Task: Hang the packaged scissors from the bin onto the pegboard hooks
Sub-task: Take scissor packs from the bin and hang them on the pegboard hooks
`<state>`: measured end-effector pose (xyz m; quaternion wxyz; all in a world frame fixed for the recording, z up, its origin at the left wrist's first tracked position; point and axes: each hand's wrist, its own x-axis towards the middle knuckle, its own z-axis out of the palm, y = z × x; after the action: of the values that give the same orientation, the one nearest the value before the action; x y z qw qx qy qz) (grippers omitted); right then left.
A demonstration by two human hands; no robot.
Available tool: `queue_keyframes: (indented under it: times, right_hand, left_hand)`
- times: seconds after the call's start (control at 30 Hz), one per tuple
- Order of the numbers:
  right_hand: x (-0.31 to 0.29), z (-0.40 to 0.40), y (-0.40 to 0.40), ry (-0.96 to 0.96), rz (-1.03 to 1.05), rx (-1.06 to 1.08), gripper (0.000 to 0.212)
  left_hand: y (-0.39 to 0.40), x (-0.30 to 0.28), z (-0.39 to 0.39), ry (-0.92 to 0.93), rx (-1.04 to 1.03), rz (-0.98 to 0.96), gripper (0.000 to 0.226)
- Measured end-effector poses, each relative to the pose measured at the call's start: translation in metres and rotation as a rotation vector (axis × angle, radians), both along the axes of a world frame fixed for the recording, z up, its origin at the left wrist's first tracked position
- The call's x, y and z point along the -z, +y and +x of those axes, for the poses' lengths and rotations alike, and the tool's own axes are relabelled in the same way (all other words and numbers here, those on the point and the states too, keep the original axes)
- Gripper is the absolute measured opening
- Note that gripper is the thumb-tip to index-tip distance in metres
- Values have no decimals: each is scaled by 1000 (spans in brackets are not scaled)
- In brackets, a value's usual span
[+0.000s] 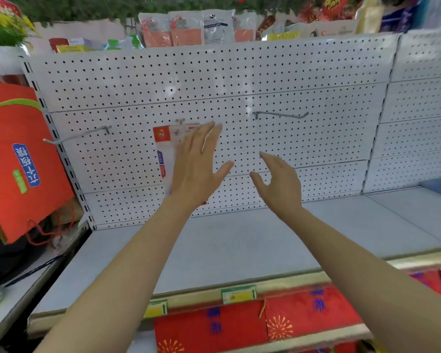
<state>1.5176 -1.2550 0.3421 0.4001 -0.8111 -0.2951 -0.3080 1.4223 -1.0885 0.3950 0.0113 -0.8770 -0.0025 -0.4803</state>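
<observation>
Here, the white pegboard (239, 80) fills the far wall, with a pale empty shelf (227, 250) running along its foot. A red bag (18, 159) with a blue label hangs at the far left, beside the pegboard's edge. Red boxes (265, 319) with firework prints sit on the near lower shelf, below yellow-green price tags.

Three hooks stick out of the pegboard: left hook (79, 135) bare, right hook (280, 115) bare, middle hook (180, 121) carrying the scissors pack (166, 146). The pack hangs flat against the board, red corner at its upper left; its right and lower parts are hidden behind the left hand.

Left hand (196, 169): grip fully open, fingers straight and spread, palm toward the board, in front of the hanging pack. Whether the palm touches the pack cannot be told. It grasps nothing.

Right hand (280, 184): grip open, fingers loosely curled, thumb apart, empty. It is raised just right of the left hand, below the right hook, apart from the pack.
</observation>
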Motion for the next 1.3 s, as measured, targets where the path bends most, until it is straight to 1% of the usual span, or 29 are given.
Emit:
queue_keyframes:
  times: [0.1, 0.17, 0.33, 0.43, 0.6, 0.77, 0.87, 0.97, 1.03, 1.13, 1.3]
  right_hand:
    - [7, 2, -45, -151, -55, 74, 48]
    - [16, 6, -74, -199, -93, 139, 47]
    - [47, 16, -151, -212, -184, 316, 48]
    - [69, 22, -201, -174, -205, 441, 46]
    - [123, 13, -288, -21, -262, 657, 45]
    - [196, -19, -354, 145, -268, 835, 41]
    - [240, -45, -387, 290, -300, 922, 44]
    - [280, -61, -420, 395, -356, 949, 47]
    - [306, -66, -443, 442, -376, 969, 39]
    - [344, -71, -472, 522, -397, 963, 41]
    - [401, -80, -514, 619, -437, 917, 40]
  left_hand:
    - [-37, 23, 16, 57, 49, 61, 73]
    - [-62, 38, 27, 90, 89, 69, 71]
    - [-124, 77, 60, 209, 209, 44, 70]
    - [-160, 100, 82, 291, 299, 33, 70]
    - [-226, 147, 113, 445, 479, 36, 69]
    - [-295, 222, 122, 569, 646, 51, 67]
    - [-335, 267, 118, 658, 725, 109, 67]
    - [-370, 308, 120, 697, 746, 128, 65]
    - [-392, 333, 120, 756, 765, 142, 71]
    - [-427, 381, 117, 901, 787, 153, 73]
    - [-483, 475, 91, 1179, 726, 160, 67]
